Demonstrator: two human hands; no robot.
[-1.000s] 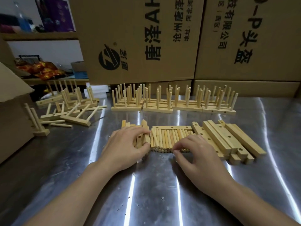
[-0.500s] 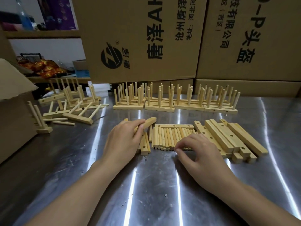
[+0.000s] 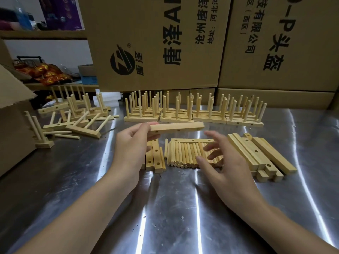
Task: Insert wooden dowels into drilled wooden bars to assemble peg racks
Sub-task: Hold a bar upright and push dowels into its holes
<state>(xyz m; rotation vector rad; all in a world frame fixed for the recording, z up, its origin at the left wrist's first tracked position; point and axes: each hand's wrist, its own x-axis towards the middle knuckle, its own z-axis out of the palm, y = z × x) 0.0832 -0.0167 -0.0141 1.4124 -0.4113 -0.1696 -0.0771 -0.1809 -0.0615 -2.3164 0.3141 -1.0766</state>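
The left hand [image 3: 132, 149] pinches one end of a drilled bar [image 3: 178, 127], held level above the table [image 3: 165, 208], no dowel fitted yet. The right hand [image 3: 225, 165], fingers spread, is over the loose dowels [image 3: 183, 154]. Finished racks [image 3: 183, 114] stand behind; stacked bars [image 3: 256, 153] await assembly.

Dim, warm indoor light. Long white glare streaks run across the steel tabletop [image 3: 174, 208], likely from overhead tubes. The right hand [image 3: 229, 171] is motion-blurred over the dowels [image 3: 183, 154]. Wide-angle distortion bends the cardboard boxes [image 3: 156, 43]; the far shelf [image 3: 42, 33] looks soft.
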